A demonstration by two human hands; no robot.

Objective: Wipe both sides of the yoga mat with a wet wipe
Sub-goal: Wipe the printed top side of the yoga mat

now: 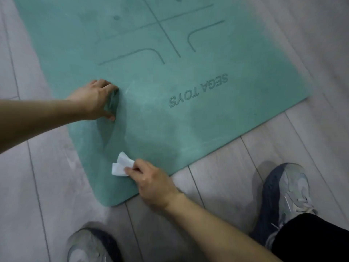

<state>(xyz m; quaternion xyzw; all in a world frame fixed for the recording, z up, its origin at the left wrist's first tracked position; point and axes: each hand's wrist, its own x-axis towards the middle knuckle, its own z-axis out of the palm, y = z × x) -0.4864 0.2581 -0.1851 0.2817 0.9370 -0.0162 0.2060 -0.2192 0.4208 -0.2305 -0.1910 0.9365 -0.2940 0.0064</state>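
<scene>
We have the yoga mat (151, 87) lying flat on the grey plank floor (236, 167), printed side up, its near corner just in front of our two shoes (283, 201). Our right hand (153, 186) pinches the crumpled wet wipe (120, 164) between thumb and fingertips, the wipe touching the mat close to that corner; our left hand (94, 99) bears down further along the left edge, and its grip is closed on a small ridge of mat bunched between curled fingers and thumb. To do this stroke well, we judge that we should flatten the wipe under more of the fingers rather than drag it by a pinch — a wad cleans only a thin stripe. The left hand is better pressed flat than bunching the surface (a wrinkle hides material from the wipe). We then work in overlapping passes from the edge toward the lettering (198, 91), keeping the mat from creeping on the floor. Only the top face seems under way here — the underside, we reckon, waits for a flip.
</scene>
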